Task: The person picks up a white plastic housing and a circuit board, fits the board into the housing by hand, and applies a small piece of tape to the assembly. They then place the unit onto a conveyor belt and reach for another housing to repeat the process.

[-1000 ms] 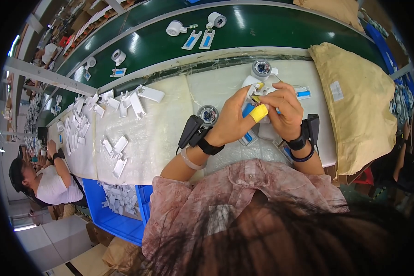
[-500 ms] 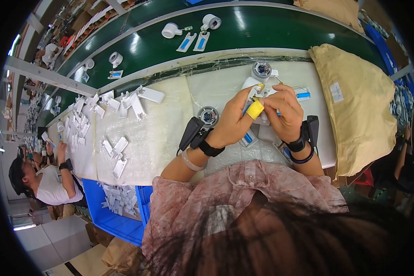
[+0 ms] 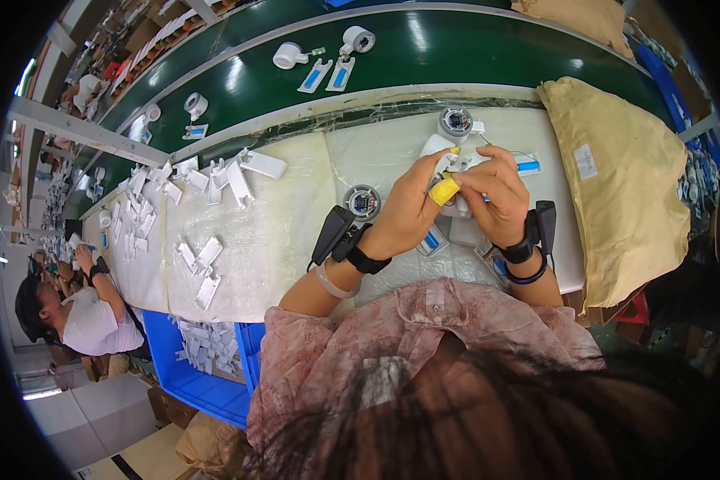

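Observation:
My left hand [image 3: 406, 206], with yellow tape on its thumb and a fingertip, grips a small white plastic part [image 3: 446, 164]. The fingers of my right hand [image 3: 500, 196] are pinched against the same part; they hide its details and whatever else they may hold. Just beyond my hands sits a round white housing with a circuit board inside [image 3: 456, 122]. Another such round housing [image 3: 362, 202] lies beside my left wrist. A white piece with a blue cell [image 3: 528, 166] rests beyond my right hand, and a second blue-celled piece [image 3: 432, 240] lies between my forearms.
Loose white plastic parts [image 3: 234, 178] lie on the left of the covered table [image 3: 292, 232]. A blue bin [image 3: 204, 392] of white pieces stands at the near left. On the right is a brown paper sack [image 3: 624, 200]. A green conveyor [image 3: 456, 56] runs behind; a co-worker [image 3: 96, 320] is at left.
The housings and blue-celled pieces on the conveyor have shifted left. My hands stay almost in place, with slight finger movement. The co-worker's raised arm has moved.

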`<state>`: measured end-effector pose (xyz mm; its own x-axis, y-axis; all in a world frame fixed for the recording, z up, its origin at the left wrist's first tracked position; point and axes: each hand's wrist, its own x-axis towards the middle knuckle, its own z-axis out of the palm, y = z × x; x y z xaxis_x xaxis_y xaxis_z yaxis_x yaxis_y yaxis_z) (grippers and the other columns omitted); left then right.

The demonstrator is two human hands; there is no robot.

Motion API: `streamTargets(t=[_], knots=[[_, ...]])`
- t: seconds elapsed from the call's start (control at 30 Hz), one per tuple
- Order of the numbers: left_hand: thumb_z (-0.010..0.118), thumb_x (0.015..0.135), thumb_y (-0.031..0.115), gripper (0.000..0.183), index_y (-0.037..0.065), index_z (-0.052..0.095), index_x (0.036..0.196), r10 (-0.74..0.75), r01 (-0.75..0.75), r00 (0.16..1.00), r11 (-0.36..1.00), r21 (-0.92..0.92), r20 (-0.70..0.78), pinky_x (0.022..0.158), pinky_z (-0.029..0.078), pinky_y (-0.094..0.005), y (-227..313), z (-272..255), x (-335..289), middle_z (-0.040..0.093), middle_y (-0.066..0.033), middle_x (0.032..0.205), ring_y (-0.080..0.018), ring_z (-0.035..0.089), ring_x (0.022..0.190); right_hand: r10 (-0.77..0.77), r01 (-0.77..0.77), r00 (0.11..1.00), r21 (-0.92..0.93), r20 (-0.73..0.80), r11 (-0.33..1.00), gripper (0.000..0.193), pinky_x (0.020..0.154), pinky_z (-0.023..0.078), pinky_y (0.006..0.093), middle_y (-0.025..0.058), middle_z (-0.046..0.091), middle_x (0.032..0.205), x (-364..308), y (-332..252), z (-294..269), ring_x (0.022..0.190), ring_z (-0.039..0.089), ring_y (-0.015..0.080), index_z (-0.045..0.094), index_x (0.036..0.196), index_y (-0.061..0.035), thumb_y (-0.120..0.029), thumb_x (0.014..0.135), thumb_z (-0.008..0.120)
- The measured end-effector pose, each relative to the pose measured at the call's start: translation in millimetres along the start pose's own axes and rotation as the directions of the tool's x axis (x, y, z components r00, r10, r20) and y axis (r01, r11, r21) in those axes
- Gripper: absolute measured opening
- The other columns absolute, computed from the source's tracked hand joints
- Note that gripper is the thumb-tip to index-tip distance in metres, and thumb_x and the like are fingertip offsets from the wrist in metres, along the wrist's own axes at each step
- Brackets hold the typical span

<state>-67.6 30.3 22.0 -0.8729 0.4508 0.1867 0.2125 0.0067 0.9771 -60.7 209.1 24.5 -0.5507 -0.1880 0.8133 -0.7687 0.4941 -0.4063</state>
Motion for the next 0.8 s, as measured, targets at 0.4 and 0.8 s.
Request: streamTargets(t=[0.4, 0.8], knots=[[0.05, 0.092, 0.006, 0.036, -0.001, 0.051, 0.127, 0.024, -0.023, 1.0, 0.998, 0.062, -0.009, 0.079, 0.05, -0.0383, 3, 0, -1, 0.061, -0.021, 0.11, -0.0355, 0.063, 0.091, -0.034, 0.034, 0.999, -0.06, -0.005, 0.998, 0.024, 0.092, 0.048, 0.0432, 0.0026, 0.063, 0.077, -1, -8, -1, 0.073, 0.061, 0.0193, 0.072, 0.092, -0.0066, 0.005, 0.07, 0.075], [0.048, 0.097, 0.012, 0.029, 0.0, 0.053, 0.122, -0.025, 0.026, 0.999, 0.999, 0.028, -0.039, 0.062, 0.049, -0.0319, -12, -5, 5, 0.063, -0.0148, 0.092, -0.0236, 0.063, 0.072, 0.16, -0.16, 0.987, 0.05, 0.015, 0.986, 0.022, 0.086, 0.049, 0.0387, 0.01, 0.064, 0.084, -3, -2, 12, 0.079, 0.062, 0.0253, 0.067, 0.092, -0.0019, 0.008, 0.074, 0.073]])
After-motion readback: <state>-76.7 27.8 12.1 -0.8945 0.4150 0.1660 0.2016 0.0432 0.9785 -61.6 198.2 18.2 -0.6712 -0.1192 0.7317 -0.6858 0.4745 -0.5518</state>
